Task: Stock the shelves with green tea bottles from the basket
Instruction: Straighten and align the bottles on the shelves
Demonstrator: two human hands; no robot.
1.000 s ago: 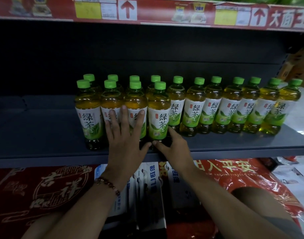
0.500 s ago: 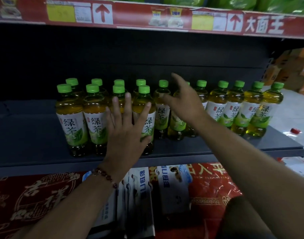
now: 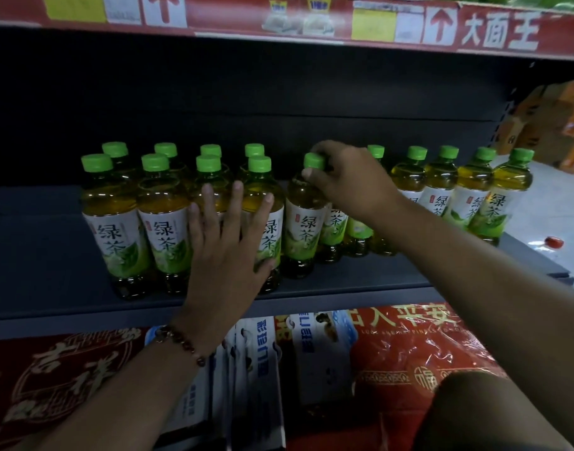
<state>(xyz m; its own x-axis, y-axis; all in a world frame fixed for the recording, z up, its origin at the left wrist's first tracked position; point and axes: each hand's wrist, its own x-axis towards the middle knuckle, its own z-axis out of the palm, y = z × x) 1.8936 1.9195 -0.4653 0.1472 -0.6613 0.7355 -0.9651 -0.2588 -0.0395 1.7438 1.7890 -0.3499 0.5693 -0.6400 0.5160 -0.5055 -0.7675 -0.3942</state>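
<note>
My right hand has its fingers curled round the green cap of one green tea bottle, pinching it at the neck, while my left hand lies flat with fingers spread against the front bottles of the left block. That's the bracing I want — keep the palm firm so nothing tips while I nudge the gripped bottle. I'd move it from the cap slowly, base staying on the shelf, and line it up label-forward with the front row. The single row on the right sits further back — worth matching later. No basket in view, so I can't say what's left.
</note>
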